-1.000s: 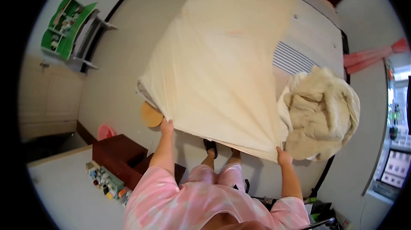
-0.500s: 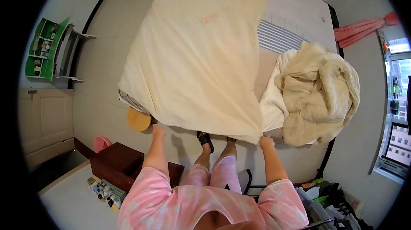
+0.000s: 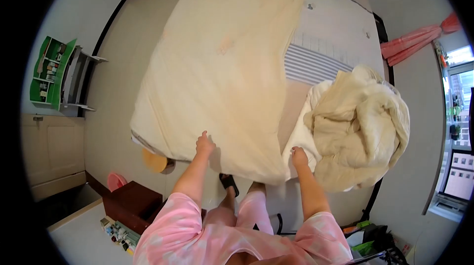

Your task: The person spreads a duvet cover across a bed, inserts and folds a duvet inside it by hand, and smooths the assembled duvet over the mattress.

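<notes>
A large cream bed cover (image 3: 217, 72) lies spread over the left side of the bed, its near edge hanging at the foot. My left hand (image 3: 205, 144) is above the near part of this cover, a finger stretched out and nothing seen in it. Farther right, my right hand (image 3: 298, 156) has its fingers curled in, in front of a white cloth (image 3: 302, 141); whether it grips any cloth is hidden. Beside that hand, a beige quilt (image 3: 360, 127) sits bunched in a heap on the bed's right side.
Striped fabric (image 3: 316, 65) shows on the bare part of the bed. A round wooden stool (image 3: 154, 160) stands by the near left corner. Behind it are a pink basin (image 3: 116, 181) and a dark red cabinet (image 3: 131, 201). A window (image 3: 459, 112) is at the right.
My left hand has come off the cover's near left edge and moved right and forward over it. My right hand has left the cover's corner, moving slightly left and forward. The cover lies flatter.
</notes>
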Available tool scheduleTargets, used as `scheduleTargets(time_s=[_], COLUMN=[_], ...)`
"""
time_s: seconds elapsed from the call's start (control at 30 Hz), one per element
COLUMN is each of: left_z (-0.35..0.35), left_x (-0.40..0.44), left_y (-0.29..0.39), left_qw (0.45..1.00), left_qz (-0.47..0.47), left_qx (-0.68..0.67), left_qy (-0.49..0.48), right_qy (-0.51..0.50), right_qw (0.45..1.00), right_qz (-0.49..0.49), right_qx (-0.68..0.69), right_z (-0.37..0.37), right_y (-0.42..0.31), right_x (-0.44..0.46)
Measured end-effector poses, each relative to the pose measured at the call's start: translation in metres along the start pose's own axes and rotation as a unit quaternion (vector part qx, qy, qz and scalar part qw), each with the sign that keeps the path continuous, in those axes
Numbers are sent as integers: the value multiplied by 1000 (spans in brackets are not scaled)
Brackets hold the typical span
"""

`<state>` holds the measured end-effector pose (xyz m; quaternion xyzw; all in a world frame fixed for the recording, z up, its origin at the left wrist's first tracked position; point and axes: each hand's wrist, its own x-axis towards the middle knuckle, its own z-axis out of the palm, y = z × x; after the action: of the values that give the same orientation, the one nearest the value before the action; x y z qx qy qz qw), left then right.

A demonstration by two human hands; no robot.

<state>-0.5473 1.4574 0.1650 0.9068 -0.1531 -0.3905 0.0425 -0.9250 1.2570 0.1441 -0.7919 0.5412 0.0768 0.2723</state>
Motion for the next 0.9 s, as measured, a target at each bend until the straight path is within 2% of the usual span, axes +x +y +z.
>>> scheduleTargets(time_s=[0.17, 0.3, 0.4, 0.47, 0.53, 0.6, 0.63, 0.67, 0.73, 0.77, 0.87, 0.9], left_z=[13, 31, 26, 35, 38, 32, 49, 76, 92, 95, 62, 42], left_x=[41, 93, 113, 123, 127, 127, 141, 158, 165, 166, 149, 139], left_y=[96, 141, 166, 164, 163, 170, 156, 130, 109, 106, 135, 151], left_qw=[997, 988, 967, 965, 961, 957, 947, 930, 923, 939, 959, 961], left_qz=[-7, -87, -140, -135, -138, -143, -96, -49, -15, -28, -75, -89], left_qx=[66, 109, 83, 89, 96, 97, 167, 237, 270, 236, 139, 107], left_qy=[-48, -73, -198, -205, -219, -232, -255, -276, -272, -249, -234, -237], right_qy=[50, 89, 114, 114, 105, 134, 149, 141, 127, 122, 137, 183], right_qw=[997, 986, 972, 962, 909, 938, 948, 948, 945, 941, 967, 962], right_qz=[-33, -29, -33, -4, 26, 13, 3, 21, 57, 95, 53, 68], right_qx=[45, 139, 203, 247, 403, 321, 280, 284, 295, 300, 207, 190], right_z=[-26, -50, -52, -64, -33, -29, -29, -18, 20, -22, -14, -10], right_y=[-16, -34, -46, -66, -53, -65, -75, -74, -67, -116, -136, -134], right_x=[107, 208, 290, 336, 403, 441, 461, 488, 541, 518, 537, 545])
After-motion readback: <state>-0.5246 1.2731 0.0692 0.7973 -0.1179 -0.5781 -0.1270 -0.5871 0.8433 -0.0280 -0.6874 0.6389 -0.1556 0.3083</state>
